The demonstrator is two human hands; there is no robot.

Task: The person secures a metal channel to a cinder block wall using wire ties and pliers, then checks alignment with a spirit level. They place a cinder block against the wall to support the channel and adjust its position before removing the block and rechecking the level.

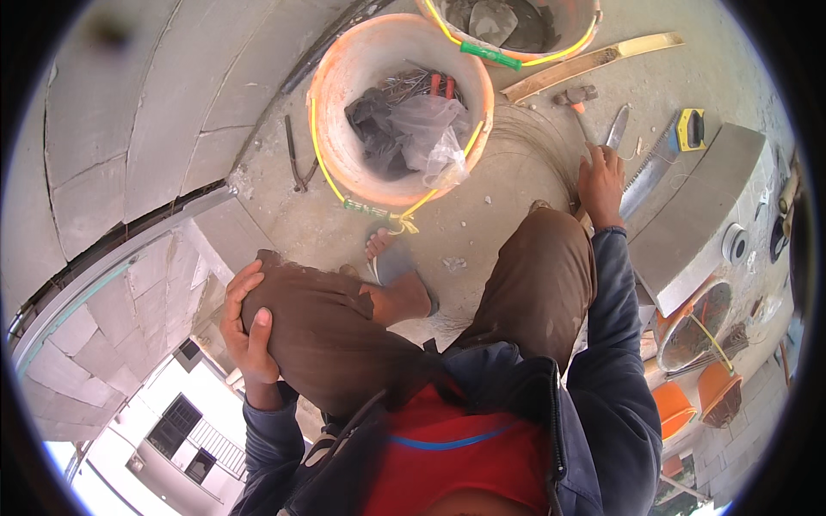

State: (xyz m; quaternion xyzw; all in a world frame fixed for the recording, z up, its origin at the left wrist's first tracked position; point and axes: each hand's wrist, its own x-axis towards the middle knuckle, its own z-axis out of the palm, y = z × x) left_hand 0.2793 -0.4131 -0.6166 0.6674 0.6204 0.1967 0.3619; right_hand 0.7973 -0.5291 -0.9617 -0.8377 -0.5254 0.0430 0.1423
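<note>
My left hand [248, 331] rests on my bent left knee, fingers and thumb apart, holding nothing. Low beside my right knee, my right hand [601, 185] reaches to the floor with bent fingers. Just beyond its fingertips a flat metal blade [618, 126] sticks out, and the hand covers whatever joins it. A hammer [576, 96] lies left of the blade, its handle running toward the fingers. What the fingers close on is hidden. To the right of this hand lies a handsaw [658, 163] with a yellow handle. Thin wire [542, 146] curves across the floor to its left.
Ahead stands a bucket [331, 155] holding plastic bags, metal pieces and red-handled tools. Behind it is another bucket [581, 47], near a wooden strip [594, 67]. Pincers [297, 159] lie by the left wall [146, 112]. A grey block [693, 219] sits at right.
</note>
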